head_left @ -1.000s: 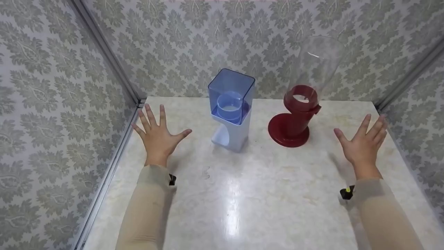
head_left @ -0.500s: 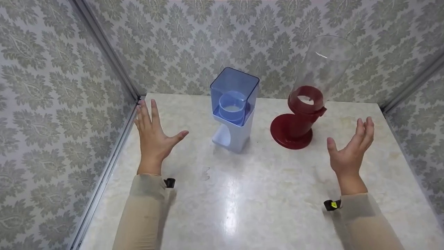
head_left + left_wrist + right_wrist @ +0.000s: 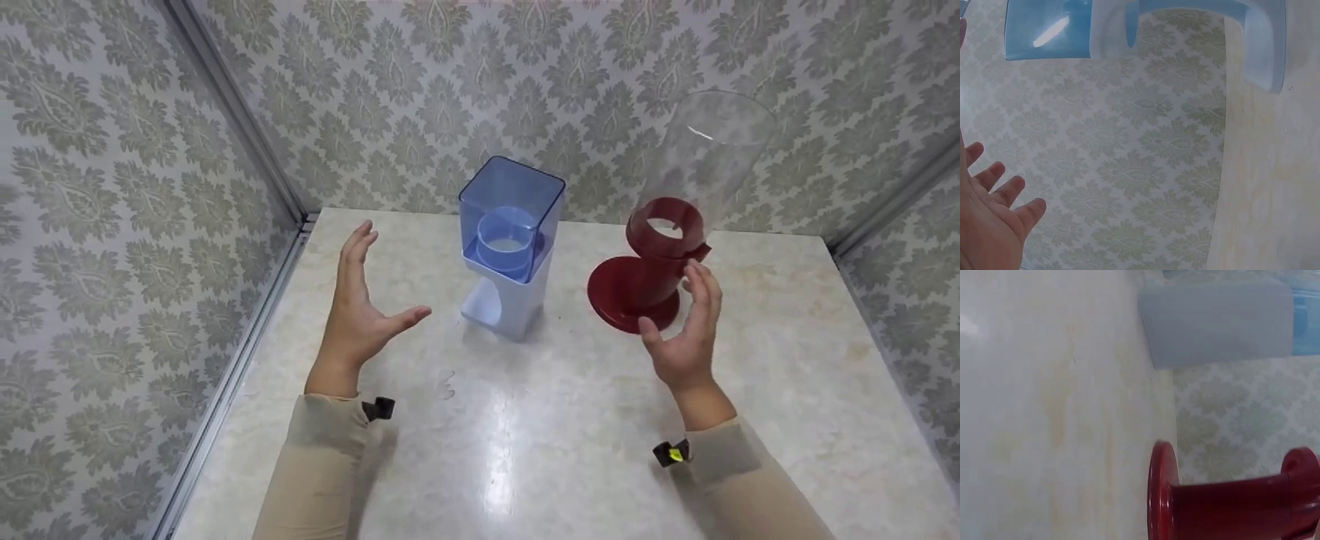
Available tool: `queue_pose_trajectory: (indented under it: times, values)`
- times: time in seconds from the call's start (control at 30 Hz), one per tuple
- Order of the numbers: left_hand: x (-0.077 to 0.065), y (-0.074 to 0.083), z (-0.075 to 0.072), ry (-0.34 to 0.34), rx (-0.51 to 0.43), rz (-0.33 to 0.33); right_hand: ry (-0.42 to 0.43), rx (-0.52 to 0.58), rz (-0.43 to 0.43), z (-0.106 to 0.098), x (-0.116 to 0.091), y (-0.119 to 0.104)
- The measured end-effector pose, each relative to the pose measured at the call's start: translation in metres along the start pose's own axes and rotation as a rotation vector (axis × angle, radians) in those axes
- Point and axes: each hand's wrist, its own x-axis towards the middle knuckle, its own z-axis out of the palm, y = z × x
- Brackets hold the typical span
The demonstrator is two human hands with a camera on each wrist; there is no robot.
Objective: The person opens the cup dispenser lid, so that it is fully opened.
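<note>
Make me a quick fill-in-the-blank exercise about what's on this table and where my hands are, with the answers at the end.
1. The stand under the clear cylinder is coloured ____.
2. In the head view, the blue container is to the ____ of the clear cylinder.
3. Between your left hand and your right hand, the one nearer the clear cylinder is the ____ hand.

Missing words: red; left; right.
</note>
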Motion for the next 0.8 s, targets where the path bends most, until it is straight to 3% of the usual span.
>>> queue_pose_trajectory:
  times: [0.23,0.4,0.63,0.8]
  values:
    - [-0.002,0.008,0.016,0.007,-0.097,-0.025,-0.122,0.095,0.085,0.024,-0.008,-0.009]
    - [-0.001,0.011,0.034,-0.005,-0.152,-0.077,-0.217,0.167,0.219,0.046,-0.01,-0.018]
    - [0.01,0.006,0.057,-0.094,-0.242,-0.161,-0.363,0.253,0.384,0.075,-0.005,-0.03]
    - [0.018,0.003,0.067,-0.155,-0.266,-0.191,-0.408,0.27,0.403,0.089,-0.001,-0.034]
